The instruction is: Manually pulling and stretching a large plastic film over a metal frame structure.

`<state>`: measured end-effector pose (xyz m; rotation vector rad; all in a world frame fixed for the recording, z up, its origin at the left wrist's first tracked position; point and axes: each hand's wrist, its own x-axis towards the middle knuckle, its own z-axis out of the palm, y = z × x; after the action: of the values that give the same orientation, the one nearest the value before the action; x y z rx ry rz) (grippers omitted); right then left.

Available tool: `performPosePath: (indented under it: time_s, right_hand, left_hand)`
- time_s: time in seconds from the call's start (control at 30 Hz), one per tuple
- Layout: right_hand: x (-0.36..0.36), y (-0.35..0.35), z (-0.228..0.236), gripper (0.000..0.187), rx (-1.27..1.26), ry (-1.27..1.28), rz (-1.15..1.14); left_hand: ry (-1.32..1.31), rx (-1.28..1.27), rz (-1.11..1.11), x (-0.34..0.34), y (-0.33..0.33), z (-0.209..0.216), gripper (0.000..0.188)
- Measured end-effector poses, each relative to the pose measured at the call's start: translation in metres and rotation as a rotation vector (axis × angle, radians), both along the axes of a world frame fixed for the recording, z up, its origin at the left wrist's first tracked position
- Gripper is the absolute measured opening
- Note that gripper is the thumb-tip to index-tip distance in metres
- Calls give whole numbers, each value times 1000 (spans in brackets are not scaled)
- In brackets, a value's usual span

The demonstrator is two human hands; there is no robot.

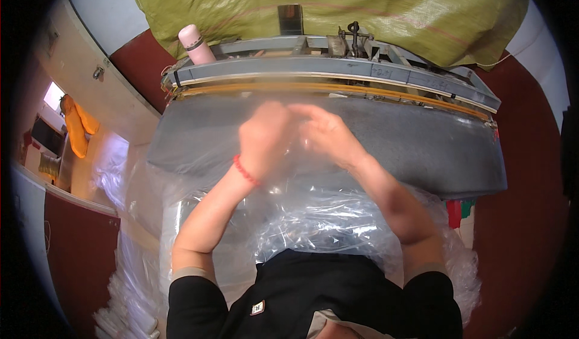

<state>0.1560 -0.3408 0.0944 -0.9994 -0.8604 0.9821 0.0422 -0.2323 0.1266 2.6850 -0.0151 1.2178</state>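
Both my hands are raised close together over the dark grey work surface (422,140), in front of the long machine. My left hand (263,135), with a red beaded band at the wrist, is closed like a fist and blurred by motion. Beside it, my right hand (325,135) has its fingers bent and pinched toward the left one. Thin clear plastic film (319,218) hangs from between the hands and spreads in shiny wrinkles down to my lap. The exact edge held in the fingers is hazy.
A metal frame (253,68) with an orange strip runs along the back, carrying a pink bottle (197,45) and a dark clamp (354,37). Behind hangs a yellow-green woven sheet (398,13). More plastic film (129,285) heaps at lower left. A door (108,68) stands at left.
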Motion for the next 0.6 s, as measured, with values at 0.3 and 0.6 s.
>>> performPosePath:
  time_s: [0.3,0.6]
  right_hand:
    - [190,-92,-74,19,-69,-68,-920]
    - [306,-410,-117,37,-1415,-1208,-1450]
  left_hand:
    - [266,-8,318,-52,89,-86,54]
    - [305,-192,714,-142,223,-102,43]
